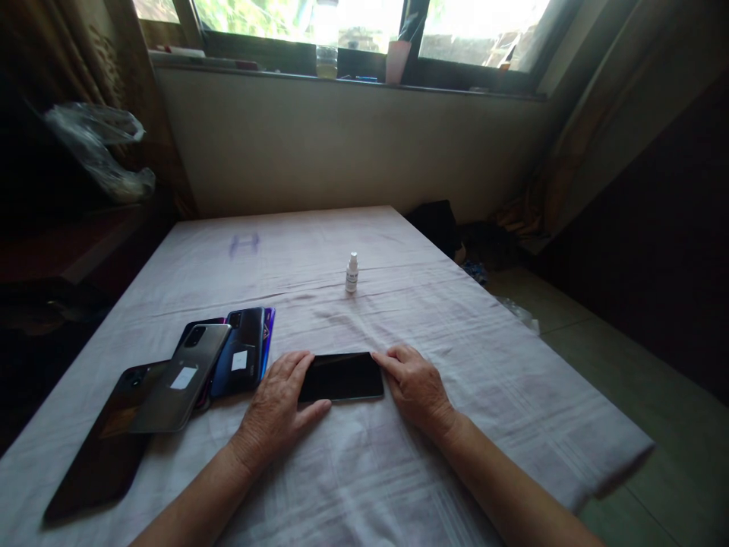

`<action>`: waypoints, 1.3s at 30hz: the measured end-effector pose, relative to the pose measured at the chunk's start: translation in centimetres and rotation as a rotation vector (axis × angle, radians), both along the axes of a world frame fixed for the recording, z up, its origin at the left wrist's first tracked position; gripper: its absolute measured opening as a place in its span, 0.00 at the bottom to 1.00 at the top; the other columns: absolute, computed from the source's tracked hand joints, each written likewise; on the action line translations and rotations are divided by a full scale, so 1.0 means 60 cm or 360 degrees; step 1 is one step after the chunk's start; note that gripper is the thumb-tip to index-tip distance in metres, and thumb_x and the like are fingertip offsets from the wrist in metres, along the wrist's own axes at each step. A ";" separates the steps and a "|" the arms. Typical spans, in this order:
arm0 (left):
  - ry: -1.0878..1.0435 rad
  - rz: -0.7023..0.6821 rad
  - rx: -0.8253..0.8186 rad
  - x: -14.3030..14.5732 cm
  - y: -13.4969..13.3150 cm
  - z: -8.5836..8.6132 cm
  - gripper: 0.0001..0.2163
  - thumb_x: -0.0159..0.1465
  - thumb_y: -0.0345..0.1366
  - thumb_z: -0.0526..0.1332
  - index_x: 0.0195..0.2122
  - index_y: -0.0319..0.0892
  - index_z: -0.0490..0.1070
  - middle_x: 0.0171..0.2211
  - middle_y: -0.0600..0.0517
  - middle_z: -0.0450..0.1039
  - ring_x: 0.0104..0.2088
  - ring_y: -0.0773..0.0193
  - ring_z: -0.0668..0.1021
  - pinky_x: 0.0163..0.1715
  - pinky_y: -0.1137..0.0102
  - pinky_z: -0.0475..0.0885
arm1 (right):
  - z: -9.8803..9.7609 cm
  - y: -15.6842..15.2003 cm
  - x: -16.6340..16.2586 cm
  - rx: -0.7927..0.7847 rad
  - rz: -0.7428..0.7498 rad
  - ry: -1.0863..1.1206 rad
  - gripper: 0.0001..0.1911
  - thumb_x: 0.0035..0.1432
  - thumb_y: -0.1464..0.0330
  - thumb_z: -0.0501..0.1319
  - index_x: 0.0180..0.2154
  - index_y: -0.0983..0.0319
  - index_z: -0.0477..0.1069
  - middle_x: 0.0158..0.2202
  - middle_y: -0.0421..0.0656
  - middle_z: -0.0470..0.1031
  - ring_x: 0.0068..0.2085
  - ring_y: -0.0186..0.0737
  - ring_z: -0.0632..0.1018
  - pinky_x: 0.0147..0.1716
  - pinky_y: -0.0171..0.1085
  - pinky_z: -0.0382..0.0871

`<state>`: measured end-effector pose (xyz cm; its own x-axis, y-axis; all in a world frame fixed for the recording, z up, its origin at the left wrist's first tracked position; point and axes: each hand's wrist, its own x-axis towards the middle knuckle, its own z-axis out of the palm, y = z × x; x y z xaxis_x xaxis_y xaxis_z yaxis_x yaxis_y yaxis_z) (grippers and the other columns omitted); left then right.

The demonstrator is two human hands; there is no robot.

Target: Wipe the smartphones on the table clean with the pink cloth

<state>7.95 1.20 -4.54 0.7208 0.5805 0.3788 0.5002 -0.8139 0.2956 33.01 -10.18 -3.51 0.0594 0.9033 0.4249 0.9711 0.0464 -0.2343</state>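
Phone (342, 377) on counter (296, 266), between left hand (278, 396) and right hand (420, 386). Overlapping phones (197, 357) left of left hand. Bottle (351, 275) behind phone; sill (285, 74) beyond counter.

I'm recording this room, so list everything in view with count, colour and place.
Phone: one, black, near centre
Other phones: at least four, mostly dark, overlapping, left
Labels: two, white, on those phones
Bottle: one, white, beyond the phone
Tablecloth: one, whitish, under the phones
Plastic bag: one, clear, far left
Curtains: two, brownish, left and right
Window: one, dark-framed, back
Pot: one, pinkish, at window
Container: one, clear, left of pot
Wall: one, pale, below window
Floor: one, greenish, right
Left hand: one, bare, phone's left end
Right hand: one, bare, phone's right end
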 end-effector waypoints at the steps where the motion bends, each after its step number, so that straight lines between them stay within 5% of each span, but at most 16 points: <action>1: 0.0003 -0.0001 0.0002 0.000 0.000 0.000 0.30 0.61 0.46 0.64 0.61 0.40 0.62 0.58 0.39 0.69 0.58 0.44 0.71 0.58 0.50 0.68 | 0.000 -0.006 -0.001 0.0004 0.0021 0.0010 0.19 0.60 0.78 0.58 0.50 0.59 0.76 0.36 0.45 0.76 0.38 0.42 0.74 0.37 0.36 0.70; 16: 0.0017 0.0007 -0.0018 0.000 0.001 0.002 0.30 0.61 0.47 0.64 0.62 0.42 0.62 0.58 0.41 0.69 0.58 0.45 0.71 0.58 0.51 0.68 | 0.012 -0.077 -0.020 0.0056 0.0280 0.0003 0.20 0.60 0.78 0.54 0.51 0.60 0.73 0.37 0.46 0.75 0.37 0.41 0.74 0.37 0.36 0.71; 26: 0.0001 -0.0003 -0.0012 -0.001 0.002 -0.002 0.30 0.60 0.47 0.65 0.61 0.41 0.62 0.58 0.40 0.69 0.58 0.45 0.71 0.58 0.50 0.68 | 0.034 -0.044 -0.033 0.0015 0.0280 -0.0237 0.11 0.64 0.73 0.58 0.45 0.59 0.76 0.36 0.45 0.76 0.35 0.40 0.74 0.35 0.35 0.69; 39: -0.0011 -0.0004 -0.0017 -0.001 0.003 -0.004 0.31 0.59 0.47 0.65 0.61 0.41 0.62 0.58 0.40 0.69 0.58 0.45 0.71 0.58 0.50 0.68 | 0.035 -0.041 -0.040 -0.0045 0.0244 -0.0281 0.12 0.64 0.73 0.58 0.46 0.57 0.77 0.37 0.44 0.76 0.37 0.40 0.73 0.37 0.35 0.67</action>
<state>7.88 1.40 -4.80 0.7197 0.5827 0.3775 0.4962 -0.8120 0.3074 30.60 -12.66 -1.38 -0.1526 0.9076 0.3912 0.9791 0.1926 -0.0648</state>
